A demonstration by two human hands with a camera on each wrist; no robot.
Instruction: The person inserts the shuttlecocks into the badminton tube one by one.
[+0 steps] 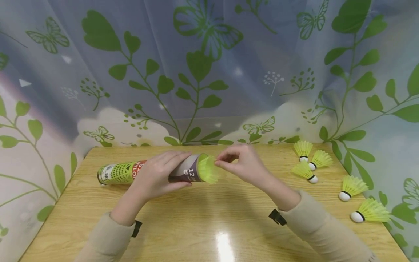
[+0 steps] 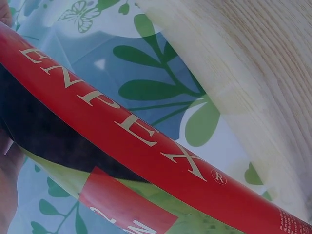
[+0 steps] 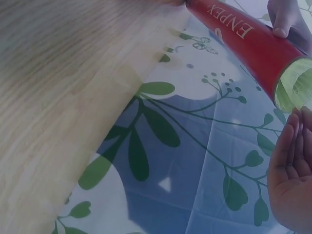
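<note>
A shuttlecock tube (image 1: 116, 173), printed green, red and grey, lies sideways with its uncapped end to the right. My left hand (image 1: 157, 174) grips it around the middle, fingers over the top and thumb along the near side. A yellow shuttlecock (image 1: 207, 171) sits in the mouth, its flared skirt sticking out and its cork hidden inside. The thumb and forefinger of my right hand (image 1: 245, 165) pinch the skirt's edge. In the left wrist view the tube's red side (image 2: 122, 117) fills much of the frame. The right wrist view shows fingertips of my right hand (image 3: 295, 180) at the mouth.
Several yellow shuttlecocks with white corks lie at the table's right side, among them a near one (image 1: 370, 212) and a far one (image 1: 303, 150). A leaf-and-butterfly printed curtain (image 1: 203, 91) hangs behind the wooden table (image 1: 183, 225).
</note>
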